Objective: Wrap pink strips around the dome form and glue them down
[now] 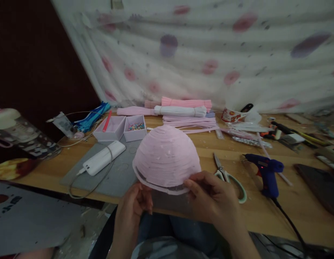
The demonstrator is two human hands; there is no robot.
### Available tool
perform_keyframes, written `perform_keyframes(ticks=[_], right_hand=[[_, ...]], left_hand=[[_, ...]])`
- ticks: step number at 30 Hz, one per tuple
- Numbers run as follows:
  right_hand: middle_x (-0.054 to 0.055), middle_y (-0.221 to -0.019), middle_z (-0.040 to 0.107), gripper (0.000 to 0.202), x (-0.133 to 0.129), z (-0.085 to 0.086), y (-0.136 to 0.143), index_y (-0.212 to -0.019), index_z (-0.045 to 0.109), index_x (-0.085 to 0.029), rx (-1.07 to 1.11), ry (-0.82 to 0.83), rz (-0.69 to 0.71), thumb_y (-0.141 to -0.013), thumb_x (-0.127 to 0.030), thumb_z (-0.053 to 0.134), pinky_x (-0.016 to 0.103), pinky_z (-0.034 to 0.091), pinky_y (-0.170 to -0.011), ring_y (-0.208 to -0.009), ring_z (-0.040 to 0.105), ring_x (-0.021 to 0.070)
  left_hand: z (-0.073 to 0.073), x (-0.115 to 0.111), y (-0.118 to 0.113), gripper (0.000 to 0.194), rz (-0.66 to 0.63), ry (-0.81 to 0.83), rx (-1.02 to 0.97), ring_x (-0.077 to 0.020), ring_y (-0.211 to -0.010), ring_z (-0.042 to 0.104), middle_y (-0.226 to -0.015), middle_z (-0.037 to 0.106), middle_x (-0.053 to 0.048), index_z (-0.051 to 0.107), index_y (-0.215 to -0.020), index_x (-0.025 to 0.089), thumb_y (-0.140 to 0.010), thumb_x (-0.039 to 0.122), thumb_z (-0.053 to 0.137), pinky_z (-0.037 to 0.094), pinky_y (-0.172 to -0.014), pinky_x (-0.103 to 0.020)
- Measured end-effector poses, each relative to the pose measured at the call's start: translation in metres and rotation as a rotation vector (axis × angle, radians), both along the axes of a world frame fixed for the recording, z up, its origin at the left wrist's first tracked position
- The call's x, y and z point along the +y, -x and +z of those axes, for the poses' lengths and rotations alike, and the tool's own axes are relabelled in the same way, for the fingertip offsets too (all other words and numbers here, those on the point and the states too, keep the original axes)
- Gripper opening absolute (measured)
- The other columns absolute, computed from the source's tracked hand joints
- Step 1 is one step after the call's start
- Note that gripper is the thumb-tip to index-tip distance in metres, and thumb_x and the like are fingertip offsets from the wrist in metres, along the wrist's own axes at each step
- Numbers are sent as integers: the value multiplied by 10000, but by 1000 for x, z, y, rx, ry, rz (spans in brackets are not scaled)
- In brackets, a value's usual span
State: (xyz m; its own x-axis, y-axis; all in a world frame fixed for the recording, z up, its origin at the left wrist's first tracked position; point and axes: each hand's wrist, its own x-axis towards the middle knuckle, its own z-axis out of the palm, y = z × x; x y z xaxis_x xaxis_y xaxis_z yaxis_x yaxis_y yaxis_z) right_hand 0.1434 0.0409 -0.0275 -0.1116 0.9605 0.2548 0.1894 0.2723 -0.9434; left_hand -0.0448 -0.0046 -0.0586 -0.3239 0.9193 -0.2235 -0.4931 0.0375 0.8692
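A pale pink dome, wound in rows of fuzzy strip, is held up over the front edge of the table. Along its lower front a gap shows a clear or greyish layer between the rows and the loose bottom strip. My right hand pinches the dome's right rim between thumb and fingers. At the lower left rim, my left hand has its fingers curled, the tips partly hidden under the dome. Scissors with pale green handles lie just beyond my right hand. Further right is a blue glue gun with a red light showing.
Bundles of pipe cleaners lie at the back. Two small boxes, one holding beads, stand left of them. A white power bank with a cable rests on a grey mat. A bottle stands far left.
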Motion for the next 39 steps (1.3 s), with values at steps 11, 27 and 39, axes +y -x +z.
perform_keyframes(ticks=[11,27,39], right_hand=[[-7,-642,697,165,6,8,12,-788,698,-210,39,-42,12,-882,-345,693,214,517,-518,-537,657,135],[39,-970,759,72,4,2,9,-906,741,-247,-35,-177,22,-901,-277,676,212,573,-599,-749,718,153],[53,-873,734,231,-8,-6,-54,-926,690,-279,-260,-89,-433,-878,-500,644,343,564,-653,-751,696,245]], left_hand=[[7,5,-59,271,95,-37,223,-205,-739,700,-798,786,-58,819,-809,238,-674,471,845,542,-667,-268],[3,21,-68,335,246,-115,385,-159,-656,517,-656,602,20,700,-640,223,-827,501,715,418,-634,-246],[16,25,-59,374,307,-120,59,-183,-664,686,-796,785,-41,768,-817,212,-712,569,800,540,-600,-270]])
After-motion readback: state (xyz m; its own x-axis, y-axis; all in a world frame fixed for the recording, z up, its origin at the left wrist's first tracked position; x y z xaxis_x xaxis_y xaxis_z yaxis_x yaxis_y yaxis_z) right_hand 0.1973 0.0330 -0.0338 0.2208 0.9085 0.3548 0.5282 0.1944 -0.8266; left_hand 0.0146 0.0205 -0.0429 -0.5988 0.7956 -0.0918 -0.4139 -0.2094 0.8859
